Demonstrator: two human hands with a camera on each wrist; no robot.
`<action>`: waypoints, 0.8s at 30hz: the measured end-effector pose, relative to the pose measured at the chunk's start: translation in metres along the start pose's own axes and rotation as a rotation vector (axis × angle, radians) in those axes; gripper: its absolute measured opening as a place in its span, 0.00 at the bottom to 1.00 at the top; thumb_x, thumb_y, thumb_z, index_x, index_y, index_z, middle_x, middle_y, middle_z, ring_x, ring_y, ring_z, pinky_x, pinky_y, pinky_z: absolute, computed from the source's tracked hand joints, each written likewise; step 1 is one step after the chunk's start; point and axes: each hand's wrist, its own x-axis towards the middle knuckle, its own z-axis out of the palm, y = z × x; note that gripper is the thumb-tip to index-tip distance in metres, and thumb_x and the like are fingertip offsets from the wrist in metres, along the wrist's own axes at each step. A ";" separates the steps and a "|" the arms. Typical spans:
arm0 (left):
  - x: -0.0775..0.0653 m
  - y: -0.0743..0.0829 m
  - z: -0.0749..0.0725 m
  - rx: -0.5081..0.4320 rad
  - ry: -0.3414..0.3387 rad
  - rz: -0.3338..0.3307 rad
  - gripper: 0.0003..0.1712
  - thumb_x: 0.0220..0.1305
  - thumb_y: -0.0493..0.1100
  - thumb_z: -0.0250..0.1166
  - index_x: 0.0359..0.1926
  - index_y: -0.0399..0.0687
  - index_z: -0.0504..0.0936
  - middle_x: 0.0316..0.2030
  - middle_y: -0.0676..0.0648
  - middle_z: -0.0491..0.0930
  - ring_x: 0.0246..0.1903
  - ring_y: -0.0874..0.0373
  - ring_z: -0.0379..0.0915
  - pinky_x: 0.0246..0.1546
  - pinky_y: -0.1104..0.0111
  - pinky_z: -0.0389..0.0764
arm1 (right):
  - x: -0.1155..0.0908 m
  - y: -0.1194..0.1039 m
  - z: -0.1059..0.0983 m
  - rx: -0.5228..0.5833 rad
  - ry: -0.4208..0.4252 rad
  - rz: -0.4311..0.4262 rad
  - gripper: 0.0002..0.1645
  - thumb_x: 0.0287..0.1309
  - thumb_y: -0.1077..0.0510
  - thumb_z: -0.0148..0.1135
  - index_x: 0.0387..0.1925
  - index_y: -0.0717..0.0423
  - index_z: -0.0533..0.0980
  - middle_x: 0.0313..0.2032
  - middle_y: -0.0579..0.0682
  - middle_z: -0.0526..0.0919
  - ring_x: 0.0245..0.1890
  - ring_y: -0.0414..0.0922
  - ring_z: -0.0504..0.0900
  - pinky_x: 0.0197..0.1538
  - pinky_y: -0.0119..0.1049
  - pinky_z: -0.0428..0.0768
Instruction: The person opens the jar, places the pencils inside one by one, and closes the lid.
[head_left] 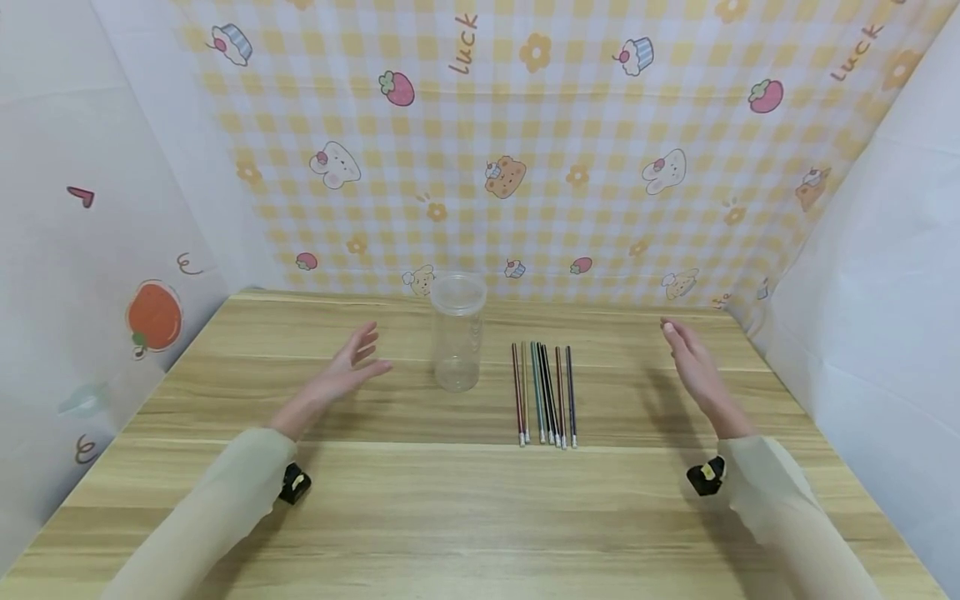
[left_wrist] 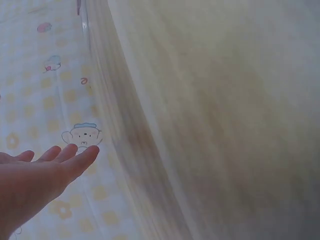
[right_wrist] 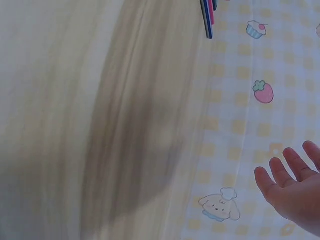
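Observation:
A clear plastic jar (head_left: 457,346) stands upright toward the back of the wooden table. To its right lies a loose row of several pencils (head_left: 543,396) in red, tan, teal, black and dark blue, their white eraser ends toward the front. My left hand (head_left: 351,364) hovers left of the jar with relaxed, spread fingers and nothing in it. Off to the right of the pencils, my right hand (head_left: 696,367) is raised over the table, also holding nothing. In the right wrist view, the tips of a few pencils (right_wrist: 207,20) show at the top edge.
The wood-grain table (head_left: 450,517) ends at a yellow checked cloth (head_left: 570,133) hung along the back. White sheets close off the left side (head_left: 67,275) and right side (head_left: 885,267). A small black device (head_left: 295,483) sits at the left wrist, another (head_left: 706,476) at the right.

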 end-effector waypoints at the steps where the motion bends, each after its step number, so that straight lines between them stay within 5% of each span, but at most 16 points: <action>1: 0.001 0.000 0.001 0.002 -0.003 0.006 0.47 0.59 0.47 0.58 0.68 0.47 0.35 0.65 0.35 0.38 0.62 0.39 0.37 0.56 0.47 0.50 | 0.001 -0.001 0.001 0.000 0.003 -0.007 0.38 0.64 0.39 0.31 0.64 0.63 0.51 0.62 0.64 0.53 0.58 0.62 0.53 0.56 0.57 0.55; 17: 0.021 0.005 0.023 0.040 -0.079 0.029 0.49 0.57 0.42 0.61 0.68 0.47 0.36 0.65 0.36 0.40 0.62 0.40 0.40 0.57 0.49 0.51 | 0.022 -0.027 0.022 0.010 -0.019 -0.094 0.36 0.64 0.40 0.35 0.63 0.63 0.55 0.60 0.62 0.60 0.58 0.56 0.57 0.56 0.51 0.60; 24: 0.027 0.004 0.030 0.037 -0.091 0.015 0.52 0.53 0.47 0.64 0.68 0.47 0.36 0.65 0.36 0.40 0.61 0.40 0.42 0.56 0.48 0.52 | 0.030 -0.038 0.031 0.015 -0.044 -0.105 0.36 0.63 0.39 0.37 0.62 0.60 0.57 0.60 0.58 0.61 0.57 0.55 0.60 0.56 0.50 0.61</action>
